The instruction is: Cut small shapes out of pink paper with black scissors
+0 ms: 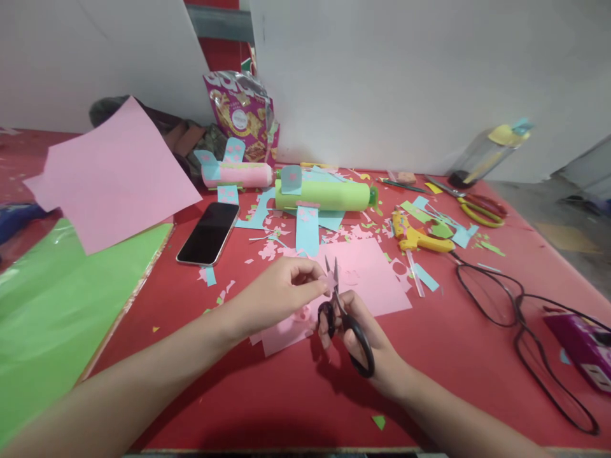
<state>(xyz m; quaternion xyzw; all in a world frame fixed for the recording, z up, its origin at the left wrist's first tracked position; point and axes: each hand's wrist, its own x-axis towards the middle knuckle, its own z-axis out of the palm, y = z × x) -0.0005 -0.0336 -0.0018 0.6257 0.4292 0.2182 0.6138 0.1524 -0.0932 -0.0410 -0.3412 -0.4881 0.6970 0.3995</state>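
My right hand (365,337) is closed around the black handles of a pair of scissors (361,348), whose blades point away from me and stand slightly apart. Between the fingertips of my left hand (291,286) is a small pink paper piece (329,281), right beside the blades. Below both hands lies a pink paper sheet (382,280) with small pink cuttings on it. Just beyond are a green paper-covered tube (329,195) and a pink paper-covered tube (243,175), both with light blue paper flaps.
A phone (209,233) lies left of my hands, near a large pink sheet (119,178) and green sheets (57,318). At right are a yellow glue gun (420,240), its cord, a purple power strip (580,346), larger scissors (482,208) and a bottle (491,152). A snack bag (243,117) stands behind.
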